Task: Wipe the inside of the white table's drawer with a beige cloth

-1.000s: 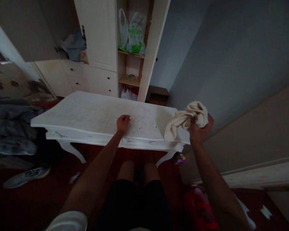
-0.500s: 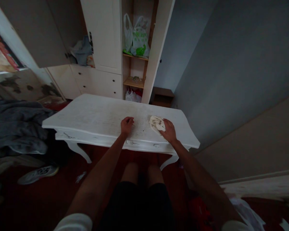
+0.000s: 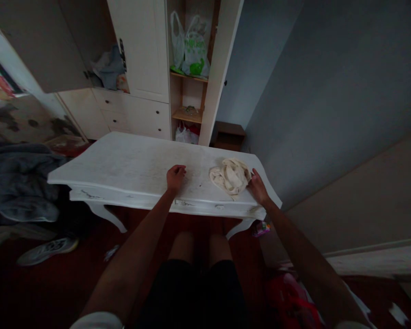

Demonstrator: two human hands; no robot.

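Held aloft a second ago, the cream cloth (image 3: 231, 176) is now lying on the white tabletop (image 3: 130, 155), spreading wider than half a second ago; the right hand (image 3: 258, 187) is reaching its right edge.

A wardrobe (image 3: 142, 55) standing along the upper left and a shoe (image 3: 48, 251) lying at lower left are indicating a home.

Grey fabric (image 3: 17, 183) runs off the left edge — bag lettering (image 3: 195, 44) seems blurred.
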